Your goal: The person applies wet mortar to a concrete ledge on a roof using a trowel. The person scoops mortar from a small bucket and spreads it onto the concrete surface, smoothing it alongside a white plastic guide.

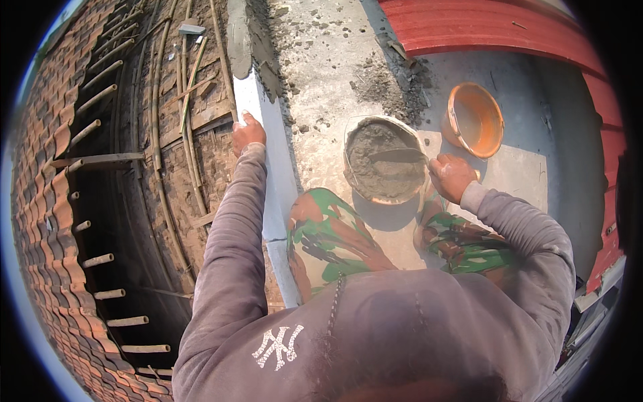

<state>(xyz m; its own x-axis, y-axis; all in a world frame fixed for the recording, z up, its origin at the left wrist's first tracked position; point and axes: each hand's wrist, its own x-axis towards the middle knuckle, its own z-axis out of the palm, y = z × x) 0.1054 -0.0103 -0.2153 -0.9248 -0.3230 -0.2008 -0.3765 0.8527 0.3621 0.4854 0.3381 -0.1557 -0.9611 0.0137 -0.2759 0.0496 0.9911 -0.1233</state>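
The right hand (453,177) is closing around the handle (478,175) of a trowel (400,155). The trowel is sitting in a bucket (408,128), and its blade is lying in the gray mix (382,177). The bucket is standing on the floor (320,137), just in front of the knees (335,231).

The left hand (248,134) is resting on the top edge of the long white block (278,174), over on the left. It is touching the block, but I cannot tell if it is gripping or just leaning. More gray mix is covering the far part of the block. An orange pail (492,124) is standing on the right, past the right hand.

The mix is looking thick, wet and lumpy, so it will likely be soft, sticky and heavy. The blade is looking thin and stiff, and a big scoop may be making its tip heavy. The handle is the best spot for holding it, with a firm hand close to the blade. The block is looking hard, and its edges may be chipping if they get a knock. Its flat top is the good place for a hand.
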